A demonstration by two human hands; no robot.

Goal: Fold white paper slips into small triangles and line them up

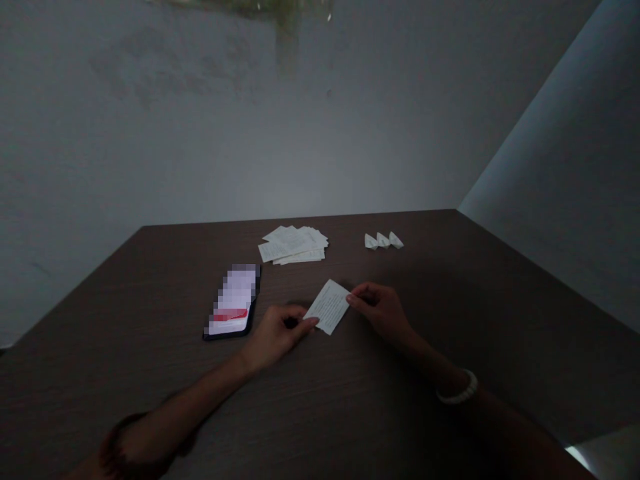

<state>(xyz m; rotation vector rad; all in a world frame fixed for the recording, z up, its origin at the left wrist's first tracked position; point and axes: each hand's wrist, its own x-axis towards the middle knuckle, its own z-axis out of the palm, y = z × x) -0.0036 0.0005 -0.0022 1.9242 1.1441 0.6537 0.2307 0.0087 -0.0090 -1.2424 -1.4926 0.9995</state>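
Between my two hands is a small printed paper slip [329, 307], tilted, with lines of text facing me. My left hand [280, 333] pinches its lower left corner between thumb and fingers. At the upper right corner, my right hand [383, 308] grips the slip the same way. Beyond it lies a loose pile of similar printed papers [297, 244]. Toward the back right, three small folded paper pieces [383, 241] stand in a row.
A lit smartphone [233, 301] lies left of my left hand, its screen partly blurred out. All of this rests on a dark brown wooden table [165, 280], whose far edge meets a grey wall [300, 147]. Another wall [565, 167] runs along the right side.
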